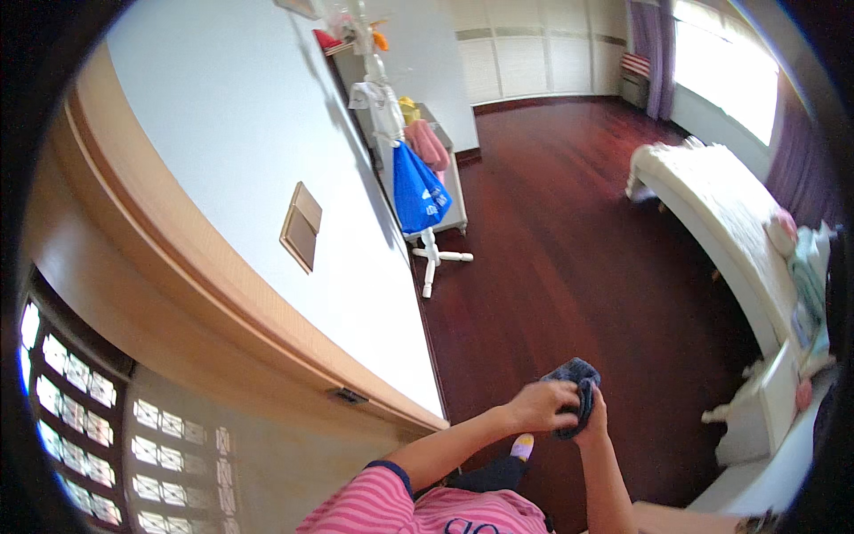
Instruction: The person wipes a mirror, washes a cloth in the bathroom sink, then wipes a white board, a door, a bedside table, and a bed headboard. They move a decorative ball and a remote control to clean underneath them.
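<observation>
A dark blue-grey cloth (575, 371), bunched up, is held in front of my body over the wooden floor. My left hand (546, 406) grips it from the left side, fingers curled onto its face. On the other side, my right hand (596, 419) holds the cloth's right edge. Part of the cloth is hidden behind my fingers. Below my hands, one foot in a light shoe or slipper (522, 447) stands on the dark red wooden floor (554, 294).
A wooden door frame (220, 294) runs close along my left, with a wall switch (302, 227) beyond it. Ahead stands a white coat rack (432, 257) hung with a blue bag (420, 193). To the right are a bed (714, 180) and a white nightstand (760, 407).
</observation>
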Motion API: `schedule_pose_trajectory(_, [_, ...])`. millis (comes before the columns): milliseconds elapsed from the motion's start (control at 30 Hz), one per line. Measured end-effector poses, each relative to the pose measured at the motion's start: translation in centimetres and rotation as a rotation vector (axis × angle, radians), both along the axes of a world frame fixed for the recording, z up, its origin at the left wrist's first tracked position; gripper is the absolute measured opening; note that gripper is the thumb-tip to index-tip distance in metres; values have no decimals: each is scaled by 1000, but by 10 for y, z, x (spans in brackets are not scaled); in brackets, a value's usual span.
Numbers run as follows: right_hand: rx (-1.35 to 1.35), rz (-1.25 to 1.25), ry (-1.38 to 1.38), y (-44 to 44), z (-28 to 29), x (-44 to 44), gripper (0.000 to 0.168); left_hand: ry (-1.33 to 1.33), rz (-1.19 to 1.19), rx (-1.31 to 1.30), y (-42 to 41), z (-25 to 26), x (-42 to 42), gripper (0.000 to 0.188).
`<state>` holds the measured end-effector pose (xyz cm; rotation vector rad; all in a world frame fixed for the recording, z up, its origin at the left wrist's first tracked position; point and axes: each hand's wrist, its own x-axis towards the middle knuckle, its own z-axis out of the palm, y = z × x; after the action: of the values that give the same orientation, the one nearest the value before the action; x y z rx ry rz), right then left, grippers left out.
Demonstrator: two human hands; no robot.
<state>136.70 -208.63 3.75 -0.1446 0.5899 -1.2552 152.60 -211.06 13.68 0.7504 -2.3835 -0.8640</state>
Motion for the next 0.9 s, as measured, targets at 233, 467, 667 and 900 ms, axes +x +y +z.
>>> schedule_pose_trajectory(233, [109,214,233,-118,51,-4,28,1091,1169,-136,-115,81,168,26])
schedule_pose_trajectory(467, [137,478,342,-188,50,38,27,1595,1215,-232,-128,161,238,39])
schedule_pose_trajectory(667, [83,681,332,-226,43,36,29,1833,1129,-240,-130,174,250,30])
schedule_pose_trajectory(900, [315,787,225,-283,25,-14,30,1848,1332,-152,-153,134,206,25])
